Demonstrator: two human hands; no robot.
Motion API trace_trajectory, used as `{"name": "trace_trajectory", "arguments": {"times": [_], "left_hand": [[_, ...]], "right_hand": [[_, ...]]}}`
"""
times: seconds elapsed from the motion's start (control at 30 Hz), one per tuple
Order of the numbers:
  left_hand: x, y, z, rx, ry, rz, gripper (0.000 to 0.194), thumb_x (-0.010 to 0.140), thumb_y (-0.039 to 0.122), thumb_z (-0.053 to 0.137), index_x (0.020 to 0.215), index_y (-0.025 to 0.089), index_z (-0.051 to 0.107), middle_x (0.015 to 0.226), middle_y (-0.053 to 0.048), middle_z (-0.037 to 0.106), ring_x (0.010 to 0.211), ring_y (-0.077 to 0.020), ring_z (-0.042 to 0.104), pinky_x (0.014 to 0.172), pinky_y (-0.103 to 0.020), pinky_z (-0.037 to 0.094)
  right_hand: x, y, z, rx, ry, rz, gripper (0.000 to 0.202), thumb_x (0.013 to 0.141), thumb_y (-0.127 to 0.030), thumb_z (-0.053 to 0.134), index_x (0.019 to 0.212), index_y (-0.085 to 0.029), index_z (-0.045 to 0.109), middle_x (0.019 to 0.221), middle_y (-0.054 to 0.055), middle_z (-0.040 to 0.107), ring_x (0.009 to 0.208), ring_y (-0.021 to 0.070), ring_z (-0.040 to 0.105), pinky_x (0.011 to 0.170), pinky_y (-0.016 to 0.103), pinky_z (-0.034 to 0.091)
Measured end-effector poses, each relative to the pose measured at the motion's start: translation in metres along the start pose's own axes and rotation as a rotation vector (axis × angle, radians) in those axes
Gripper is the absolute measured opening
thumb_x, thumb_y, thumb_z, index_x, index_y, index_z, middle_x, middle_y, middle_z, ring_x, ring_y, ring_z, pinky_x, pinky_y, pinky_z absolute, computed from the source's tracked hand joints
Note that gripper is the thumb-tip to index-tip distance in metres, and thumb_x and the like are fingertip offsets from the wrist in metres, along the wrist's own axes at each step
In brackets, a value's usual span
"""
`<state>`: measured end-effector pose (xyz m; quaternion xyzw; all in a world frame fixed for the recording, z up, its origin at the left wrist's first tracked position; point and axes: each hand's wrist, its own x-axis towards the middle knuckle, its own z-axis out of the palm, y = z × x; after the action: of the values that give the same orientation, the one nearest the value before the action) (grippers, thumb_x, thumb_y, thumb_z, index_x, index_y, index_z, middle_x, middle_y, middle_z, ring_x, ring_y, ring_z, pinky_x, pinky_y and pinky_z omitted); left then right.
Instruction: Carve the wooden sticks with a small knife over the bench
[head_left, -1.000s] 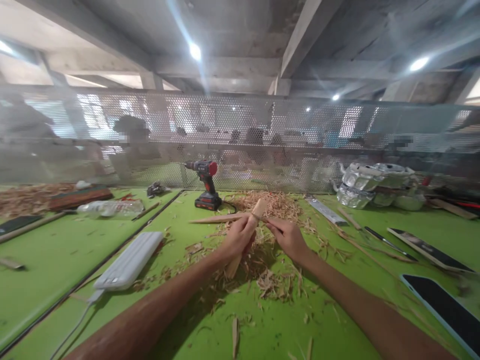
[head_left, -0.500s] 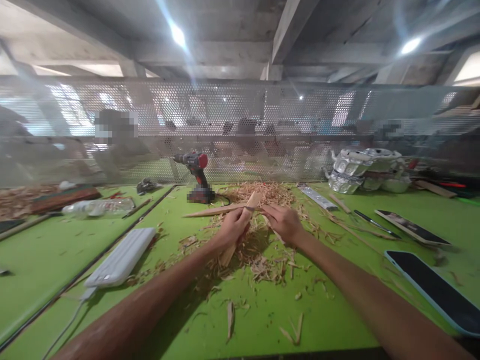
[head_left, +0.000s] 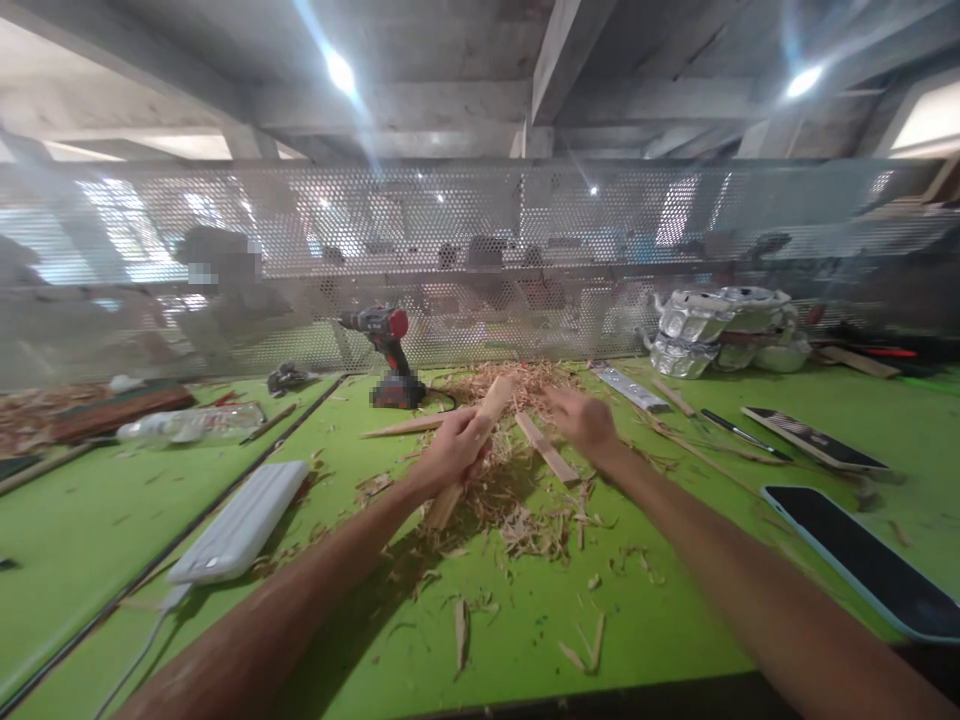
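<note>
My left hand [head_left: 451,450] is closed around a flat strip of pale wood [head_left: 496,398], which slants away from me over the shavings. To its right, my right hand [head_left: 591,420] has curled, closed fingers, smeared by motion; what they hold cannot be made out. Between the hands a second wood strip [head_left: 546,450] lies on a heap of curled wood shavings [head_left: 525,528]. A long pointed piece of wood [head_left: 401,427] rests beyond my left hand, partly hidden by it.
A cordless drill [head_left: 388,355] stands behind the shavings. A white power bank [head_left: 238,522] with a cable and a plastic bottle [head_left: 191,422] lie left. On the right are a phone [head_left: 862,560], a dark flat board [head_left: 814,438], a slim tool [head_left: 742,436] and foil-like containers [head_left: 720,330].
My right hand has come away from the held wood strip, slightly to the right, uncovering the second strip. My left hand keeps its hold. The view has shifted slightly.
</note>
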<state>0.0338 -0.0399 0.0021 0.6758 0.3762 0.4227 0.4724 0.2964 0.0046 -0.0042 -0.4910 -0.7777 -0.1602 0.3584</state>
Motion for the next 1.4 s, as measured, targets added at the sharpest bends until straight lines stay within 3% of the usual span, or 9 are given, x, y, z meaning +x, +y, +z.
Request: {"name": "trace_trajectory", "arguments": {"times": [0.1,0.17,0.33,0.53,0.67,0.83,1.13,1.23,1.4], "left_hand": [[-0.007,0.010,0.002,-0.016,-0.054,0.031,0.039,0.096,0.057,0.055,0.081,0.021,0.050,0.058,0.007,0.052,0.031,-0.0050,0.042,0.028,-0.016,0.028],[-0.008,0.015,0.005,-0.039,-0.009,0.034,0.040,0.095,0.058,0.055,0.080,0.022,0.048,0.058,0.007,0.052,0.031,-0.0049,0.042,0.028,-0.016,0.027],[-0.001,0.006,0.007,-0.039,0.087,0.000,0.040,0.090,0.058,0.057,0.077,0.022,0.046,0.054,0.008,0.050,0.029,-0.0052,0.039,0.027,-0.017,0.028],[0.004,-0.009,0.008,-0.023,0.093,-0.023,0.042,0.090,0.061,0.054,0.078,0.022,0.048,0.049,0.009,0.048,0.029,-0.0067,0.039,0.027,-0.018,0.029],[0.004,-0.010,0.011,-0.033,0.076,-0.037,0.044,0.089,0.064,0.055,0.076,0.022,0.048,0.050,0.009,0.048,0.029,-0.0069,0.039,0.027,-0.018,0.029],[0.002,-0.005,0.012,-0.090,0.067,-0.054,0.039,0.090,0.058,0.056,0.077,0.022,0.050,0.052,0.007,0.050,0.029,-0.0070,0.040,0.028,-0.019,0.029],[0.000,0.008,0.016,-0.137,0.056,-0.120,0.030,0.093,0.046,0.053,0.076,0.021,0.050,0.054,0.006,0.048,0.029,-0.0071,0.039,0.029,-0.020,0.030],[-0.005,0.009,0.017,-0.097,0.014,-0.130,0.029,0.095,0.043,0.052,0.076,0.021,0.050,0.054,0.006,0.050,0.030,-0.0070,0.039,0.028,-0.020,0.028],[-0.014,0.014,0.020,-0.146,-0.140,-0.025,0.034,0.097,0.052,0.053,0.082,0.022,0.051,0.061,0.006,0.054,0.034,-0.0064,0.042,0.030,-0.018,0.031]], "right_hand": [[0.006,0.028,-0.013,-0.118,0.046,0.302,0.034,0.102,-0.030,0.054,0.107,-0.017,0.086,0.095,0.014,0.083,0.076,0.0230,0.071,0.061,0.028,0.044],[0.009,0.032,-0.018,-0.102,0.121,0.373,0.035,0.102,-0.032,0.055,0.110,-0.016,0.085,0.099,0.016,0.083,0.083,0.0256,0.074,0.067,0.030,0.048],[0.008,-0.008,-0.012,0.123,0.074,0.192,0.034,0.102,-0.037,0.055,0.113,-0.020,0.084,0.106,0.011,0.083,0.090,0.0249,0.077,0.075,0.029,0.053],[-0.004,-0.044,0.000,0.261,-0.067,-0.041,0.029,0.102,-0.041,0.061,0.100,-0.023,0.084,0.099,0.007,0.084,0.084,0.0233,0.077,0.072,0.029,0.054],[-0.007,-0.048,0.008,0.364,-0.074,-0.129,0.028,0.102,-0.039,0.061,0.097,-0.022,0.083,0.093,0.008,0.083,0.082,0.0232,0.076,0.074,0.031,0.055],[-0.007,-0.048,0.008,0.456,-0.053,-0.098,0.031,0.101,-0.039,0.061,0.098,-0.020,0.085,0.089,0.009,0.083,0.072,0.0238,0.075,0.069,0.033,0.057],[-0.002,-0.038,0.000,0.335,-0.036,-0.128,0.031,0.100,-0.039,0.064,0.104,-0.018,0.086,0.099,0.012,0.084,0.082,0.0240,0.077,0.072,0.030,0.056],[0.002,-0.015,-0.003,0.281,-0.020,0.017,0.028,0.098,-0.034,0.065,0.103,-0.017,0.087,0.099,0.012,0.084,0.081,0.0232,0.077,0.070,0.029,0.054],[0.010,0.028,-0.010,0.184,0.051,0.406,0.032,0.095,-0.037,0.065,0.087,-0.016,0.087,0.075,0.009,0.081,0.067,0.0237,0.073,0.059,0.029,0.050]]}}
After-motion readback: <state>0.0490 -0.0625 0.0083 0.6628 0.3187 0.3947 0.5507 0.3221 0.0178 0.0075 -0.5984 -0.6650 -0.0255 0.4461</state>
